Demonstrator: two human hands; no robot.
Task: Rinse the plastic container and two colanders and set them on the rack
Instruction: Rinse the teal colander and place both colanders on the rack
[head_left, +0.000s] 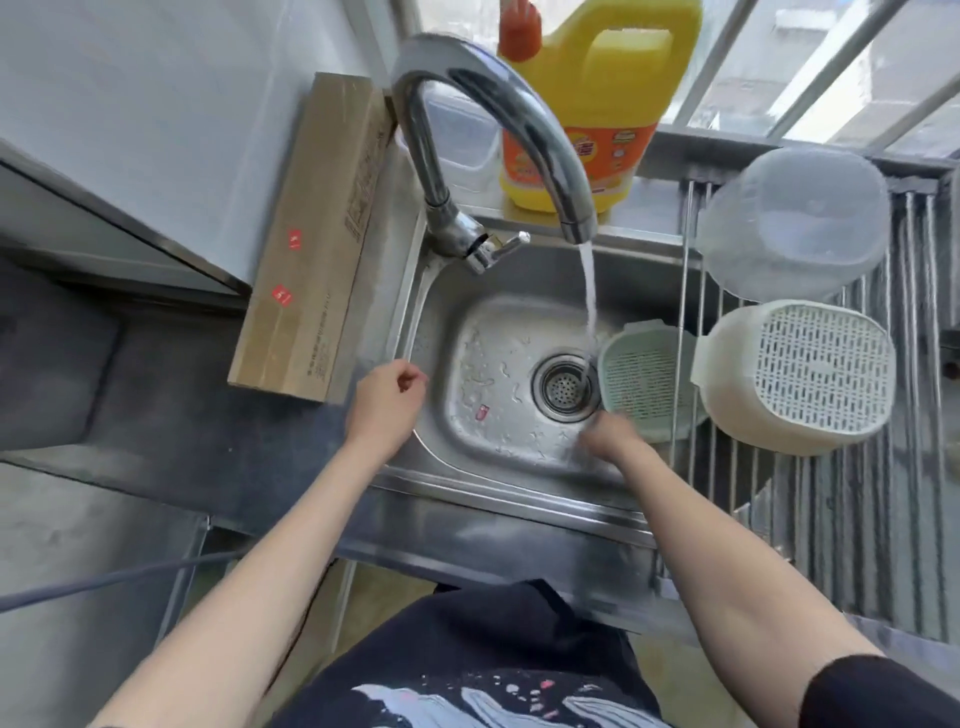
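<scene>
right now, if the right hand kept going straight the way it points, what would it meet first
The right hand is blurred but points toward the green colander in the sink, so it would probably meet its near rim first. Depth is unclear.

Two colanders: white colander (800, 374) centre right, green colander (644, 379) beside it. One clear plastic container (789, 223) upper right. One yellow detergent jug (592, 98), top. One cardboard box (317, 239), left.

A yellow jug (597, 78) with orange cap and label, pale green colander (641, 382), white grid-patterned colander (800, 374), translucent container (789, 223).
</scene>
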